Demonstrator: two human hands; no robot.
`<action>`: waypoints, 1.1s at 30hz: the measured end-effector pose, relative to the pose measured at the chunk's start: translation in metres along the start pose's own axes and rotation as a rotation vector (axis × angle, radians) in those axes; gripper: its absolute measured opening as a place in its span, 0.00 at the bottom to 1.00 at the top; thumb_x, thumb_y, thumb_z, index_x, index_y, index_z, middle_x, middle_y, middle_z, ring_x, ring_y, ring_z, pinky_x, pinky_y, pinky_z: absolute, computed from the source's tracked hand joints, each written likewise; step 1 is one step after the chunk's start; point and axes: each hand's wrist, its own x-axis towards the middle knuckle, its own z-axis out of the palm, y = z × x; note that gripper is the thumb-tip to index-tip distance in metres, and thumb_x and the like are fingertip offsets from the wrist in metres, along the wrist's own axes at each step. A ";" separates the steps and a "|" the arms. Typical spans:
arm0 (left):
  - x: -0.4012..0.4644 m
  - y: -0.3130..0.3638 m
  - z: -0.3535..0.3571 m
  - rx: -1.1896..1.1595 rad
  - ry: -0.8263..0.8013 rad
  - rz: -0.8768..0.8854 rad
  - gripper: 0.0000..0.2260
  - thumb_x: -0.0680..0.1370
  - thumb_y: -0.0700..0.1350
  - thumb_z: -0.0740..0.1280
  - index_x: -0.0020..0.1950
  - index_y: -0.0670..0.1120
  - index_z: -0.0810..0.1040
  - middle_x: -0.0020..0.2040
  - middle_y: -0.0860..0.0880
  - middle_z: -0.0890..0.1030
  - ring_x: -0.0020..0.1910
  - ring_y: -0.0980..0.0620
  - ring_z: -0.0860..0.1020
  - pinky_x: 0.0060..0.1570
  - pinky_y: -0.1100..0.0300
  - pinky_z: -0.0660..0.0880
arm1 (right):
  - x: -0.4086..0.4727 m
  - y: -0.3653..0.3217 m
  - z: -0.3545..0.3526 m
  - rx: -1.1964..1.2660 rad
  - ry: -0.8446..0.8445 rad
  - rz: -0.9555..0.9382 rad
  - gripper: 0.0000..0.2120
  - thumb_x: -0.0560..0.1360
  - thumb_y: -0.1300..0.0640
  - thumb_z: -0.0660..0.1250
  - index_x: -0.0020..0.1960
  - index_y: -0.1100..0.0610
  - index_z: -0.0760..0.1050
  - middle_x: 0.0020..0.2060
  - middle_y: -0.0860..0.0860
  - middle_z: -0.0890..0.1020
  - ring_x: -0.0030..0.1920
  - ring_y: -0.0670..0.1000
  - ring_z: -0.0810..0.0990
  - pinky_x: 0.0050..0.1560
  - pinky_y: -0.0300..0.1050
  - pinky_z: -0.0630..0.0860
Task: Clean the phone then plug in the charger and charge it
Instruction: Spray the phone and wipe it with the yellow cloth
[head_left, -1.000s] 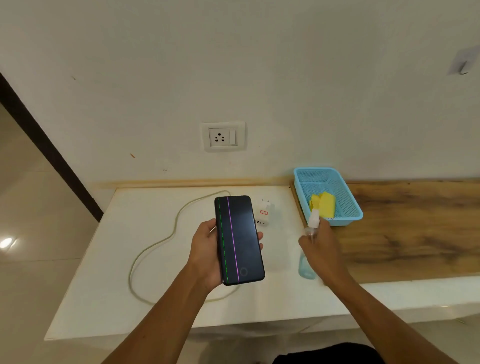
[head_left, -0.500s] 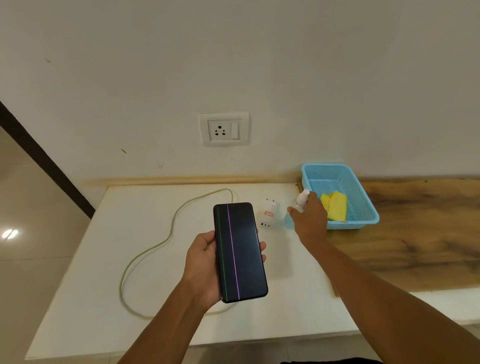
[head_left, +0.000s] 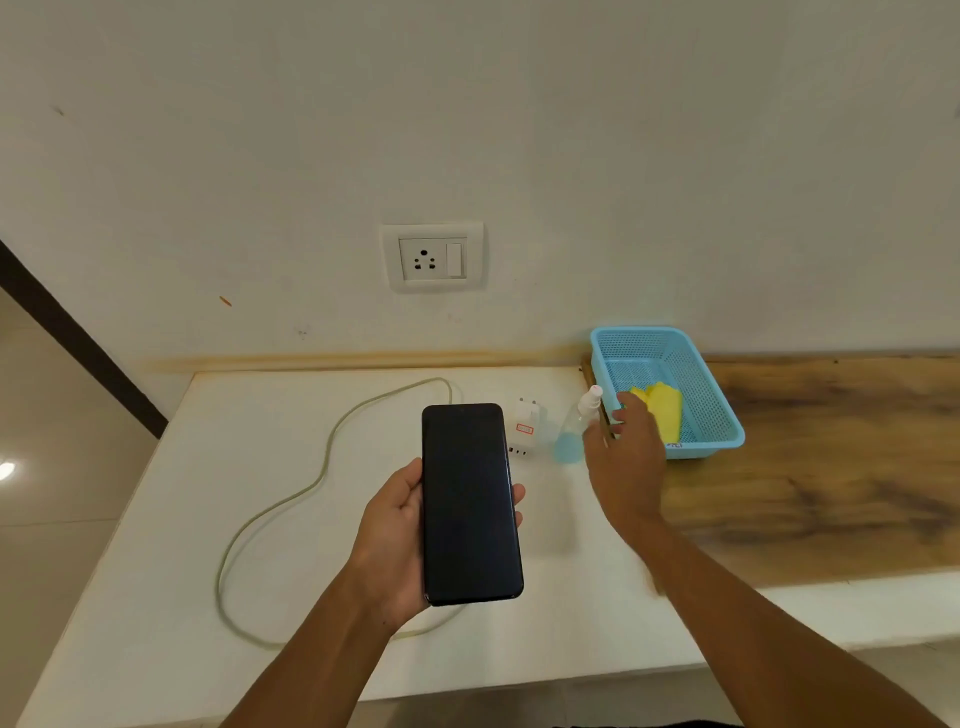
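Where the white counter (head_left: 156, 519) meets its wooden section, bare room lies at the front edge. Left hand (head_left: 400, 540) grips the black rectangular phone (head_left: 470, 501), screen now dark. Right hand (head_left: 626, 467), fingers spread, has released the clear spray bottle (head_left: 576, 428), standing beside the blue mesh plastic basket (head_left: 717, 410).

Single head-worn view looks forward and down, close over the white counter (head_left: 156, 519), facing the wall (head_left: 519, 130).
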 end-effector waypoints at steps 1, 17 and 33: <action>0.001 0.000 0.000 0.001 0.000 0.000 0.24 0.80 0.56 0.52 0.63 0.44 0.78 0.63 0.35 0.78 0.57 0.38 0.78 0.58 0.44 0.76 | 0.006 0.002 -0.008 -0.012 0.048 -0.015 0.13 0.75 0.57 0.64 0.57 0.62 0.73 0.49 0.57 0.78 0.50 0.55 0.76 0.47 0.43 0.70; 0.015 -0.002 -0.005 -0.059 -0.017 -0.002 0.25 0.79 0.55 0.51 0.65 0.41 0.77 0.65 0.38 0.77 0.62 0.39 0.76 0.67 0.43 0.69 | 0.109 0.067 0.002 -0.691 -0.635 0.199 0.20 0.77 0.48 0.58 0.57 0.62 0.73 0.55 0.61 0.79 0.56 0.62 0.76 0.56 0.54 0.71; 0.007 -0.006 0.010 -0.104 -0.122 0.055 0.24 0.78 0.55 0.53 0.64 0.42 0.77 0.67 0.39 0.75 0.67 0.35 0.72 0.68 0.35 0.64 | 0.076 -0.053 -0.086 0.089 -0.108 -0.041 0.08 0.70 0.61 0.66 0.48 0.62 0.77 0.38 0.60 0.81 0.36 0.61 0.77 0.35 0.50 0.73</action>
